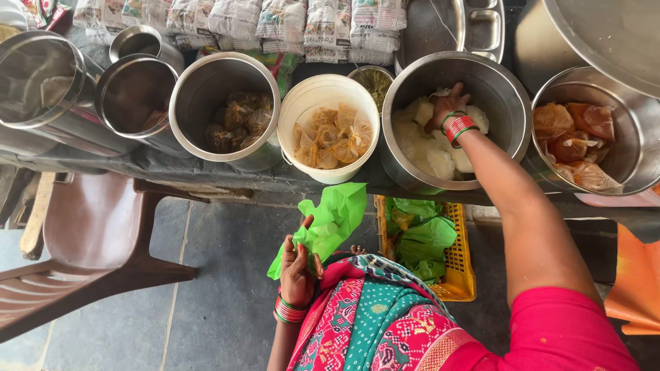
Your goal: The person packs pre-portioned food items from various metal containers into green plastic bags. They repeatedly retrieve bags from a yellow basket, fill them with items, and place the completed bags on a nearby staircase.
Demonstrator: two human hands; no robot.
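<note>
Grey stone floor; dark counter; brown plastic chair.

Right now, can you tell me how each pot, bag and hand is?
Left hand: holds the green bag, which is open.
Right hand: down in the big steel pot, on the white packets.
White bucket: no lid, holds yellowish packets.
Middle steel pot: no lid, brown packets low inside.
Right steel pot: no lid, orange packets inside.
Yellow crate: holds green bags.
</note>
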